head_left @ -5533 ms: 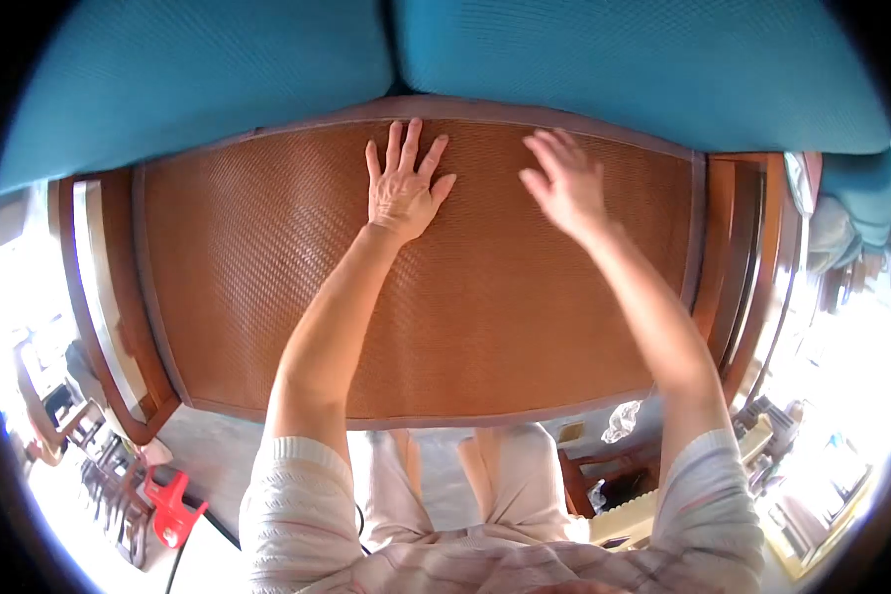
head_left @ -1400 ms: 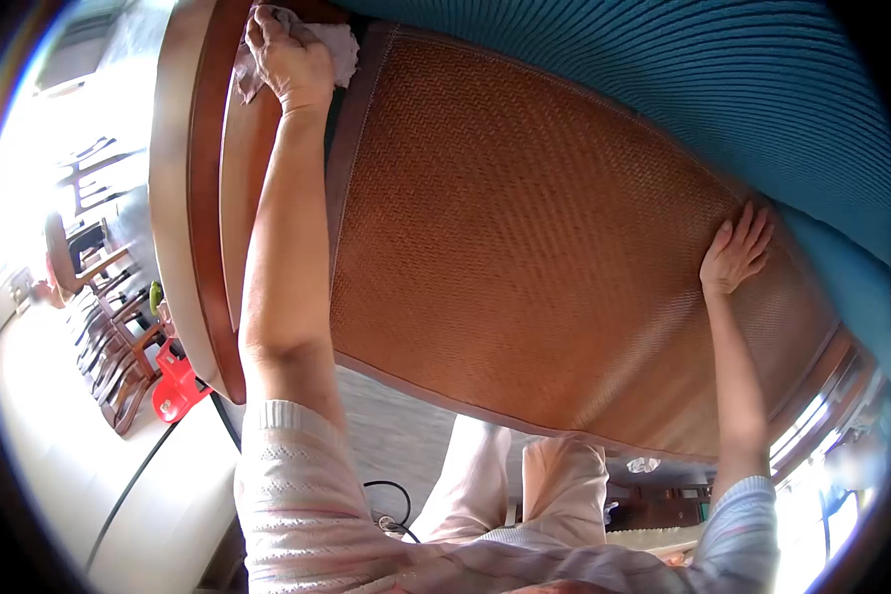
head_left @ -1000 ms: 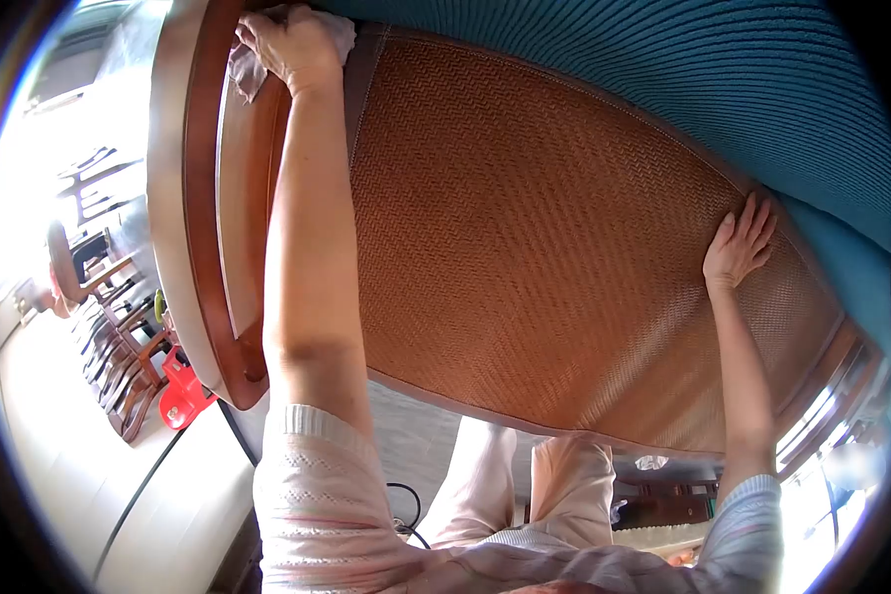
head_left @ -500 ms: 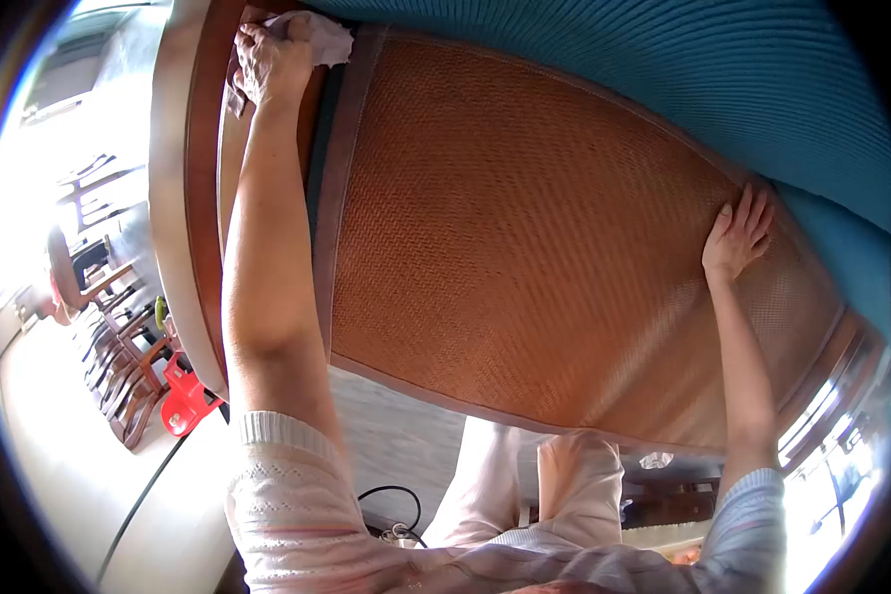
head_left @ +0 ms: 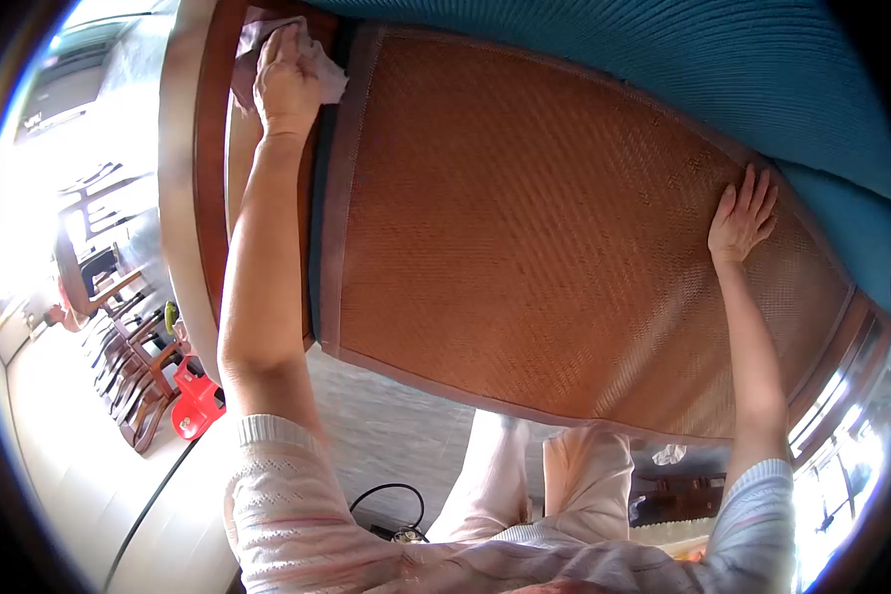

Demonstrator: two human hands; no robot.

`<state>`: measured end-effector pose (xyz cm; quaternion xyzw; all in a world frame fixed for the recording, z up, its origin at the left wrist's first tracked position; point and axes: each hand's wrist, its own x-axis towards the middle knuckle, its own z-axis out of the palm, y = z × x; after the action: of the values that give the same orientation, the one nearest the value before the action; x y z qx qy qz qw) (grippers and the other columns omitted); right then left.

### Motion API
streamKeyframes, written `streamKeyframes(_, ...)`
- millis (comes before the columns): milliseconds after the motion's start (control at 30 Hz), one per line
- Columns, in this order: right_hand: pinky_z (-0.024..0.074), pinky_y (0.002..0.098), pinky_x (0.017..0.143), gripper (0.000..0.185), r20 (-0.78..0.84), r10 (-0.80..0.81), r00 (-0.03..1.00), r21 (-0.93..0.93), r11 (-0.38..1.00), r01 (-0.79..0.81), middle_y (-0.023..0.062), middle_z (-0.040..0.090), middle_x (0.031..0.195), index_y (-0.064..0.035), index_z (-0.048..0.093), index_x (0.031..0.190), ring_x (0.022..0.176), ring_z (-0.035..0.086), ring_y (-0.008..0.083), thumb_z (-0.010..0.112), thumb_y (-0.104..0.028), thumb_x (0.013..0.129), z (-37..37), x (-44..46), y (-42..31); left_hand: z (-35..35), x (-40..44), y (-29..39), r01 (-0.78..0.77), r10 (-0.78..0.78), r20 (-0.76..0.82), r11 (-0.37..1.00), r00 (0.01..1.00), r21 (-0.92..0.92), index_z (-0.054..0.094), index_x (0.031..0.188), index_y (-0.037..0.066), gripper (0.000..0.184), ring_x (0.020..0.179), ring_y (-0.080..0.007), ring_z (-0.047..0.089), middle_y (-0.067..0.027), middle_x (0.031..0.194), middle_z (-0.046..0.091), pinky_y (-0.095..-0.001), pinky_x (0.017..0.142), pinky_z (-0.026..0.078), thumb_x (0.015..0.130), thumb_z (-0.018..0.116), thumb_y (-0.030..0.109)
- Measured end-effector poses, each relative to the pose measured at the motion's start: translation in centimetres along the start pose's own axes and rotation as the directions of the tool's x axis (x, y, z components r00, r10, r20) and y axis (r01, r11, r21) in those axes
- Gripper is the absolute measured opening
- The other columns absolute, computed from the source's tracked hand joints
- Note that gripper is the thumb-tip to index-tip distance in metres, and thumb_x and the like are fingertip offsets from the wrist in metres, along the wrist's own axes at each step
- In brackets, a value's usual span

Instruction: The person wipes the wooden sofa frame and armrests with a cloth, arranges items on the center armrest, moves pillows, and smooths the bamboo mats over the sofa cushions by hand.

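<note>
At the upper left, my left hand presses a pale, crumpled cloth against the wooden arm of a seat. Its fingers lie over the cloth. On the far right, my right hand rests flat on a brown woven seat mat, fingers stretched out and holding nothing. The mat has a plain border and spreads between my two hands. A blue ribbed cushion rises along the mat's back edge.
A red plastic stool and several dark wooden chairs stand on the floor at left. A black cable runs across the pale tiles. My legs are close to the mat's front edge.
My left hand has shifted slightly right and down along the wooden arm, its fingers straighter over the cloth. The view has tilted a little. My right hand stays on the mat.
</note>
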<state>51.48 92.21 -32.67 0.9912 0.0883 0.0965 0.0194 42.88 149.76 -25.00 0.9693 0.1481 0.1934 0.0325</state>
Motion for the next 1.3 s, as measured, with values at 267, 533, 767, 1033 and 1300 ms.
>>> streamKeyframes(267,0.0096,0.0593,0.102,0.057,-0.021,0.002,1.0,-0.01,1.0,-0.002,0.0043,0.014,0.148,-0.0236,0.022,0.14,0.136,0.008,0.0297,0.014,-0.052,0.091,0.1,-0.2,0.2,2.6,4.7,-8.2,0.587,-0.525,0.315,0.797,0.791,-0.146,0.054,0.11,0.0,0.037,0.096,-0.0358,0.058,-0.0194,0.106,0.06,-0.0416,0.085,0.046,0.08,0.048,0.022)
streamKeyframes(533,0.0096,0.0614,0.101,0.056,0.004,0.0,1.0,-0.003,1.0,0.0,0.004,0.01,0.148,-0.0239,0.021,0.14,0.136,0.006,0.0307,0.015,-0.05,0.092,0.5,-0.1,0.3,1.7,3.0,-1.1,0.269,-0.251,-0.152,0.956,0.956,0.115,0.064,0.096,0.009,0.027,0.107,-0.0327,0.051,-0.0168,0.11,0.058,-0.0369,0.092,0.041,0.074,0.05,0.018)
streamKeyframes(767,0.0103,0.061,0.101,0.055,-0.009,-0.011,1.0,-0.011,1.0,0.011,0.0043,0.011,0.148,-0.024,0.022,0.14,0.136,0.006,0.0308,0.014,-0.05,0.092,-0.5,0.3,-0.4,-0.1,2.4,1.8,0.397,-0.662,0.057,0.376,0.747,-0.838,0.064,0.091,0.0,0.012,0.093,-0.0218,0.059,-0.0076,0.103,0.059,-0.0339,0.078,0.049,0.083,0.055,0.001)
streamKeyframes(1033,0.0104,0.0613,0.101,0.055,0.009,-0.004,1.0,-0.031,0.999,0.004,0.0043,0.012,0.148,-0.0243,0.022,0.14,0.135,0.008,0.0309,0.014,-0.05,0.092,0.3,-0.3,0.4,-1.6,7.2,1.3,0.33,-0.633,0.389,0.722,0.669,0.608,0.055,0.116,0.002,0.039,0.106,-0.0257,0.056,-0.0135,0.116,0.057,-0.0389,0.08,0.049,0.079,0.063,0.012)
streamKeyframes(1300,0.01,0.0617,0.101,0.057,0.024,0.002,1.0,-0.022,1.0,-0.001,0.0047,0.011,0.148,-0.0235,0.022,0.14,0.135,0.007,0.0318,0.012,-0.052,0.091,0.1,-0.2,0.3,-0.8,6.8,-1.2,0.664,-0.717,0.173,0.693,0.675,0.281,0.059,0.109,0.005,0.039,0.103,-0.0241,0.057,-0.0113,0.112,0.06,-0.0362,0.079,0.049,0.085,0.05,0.034)
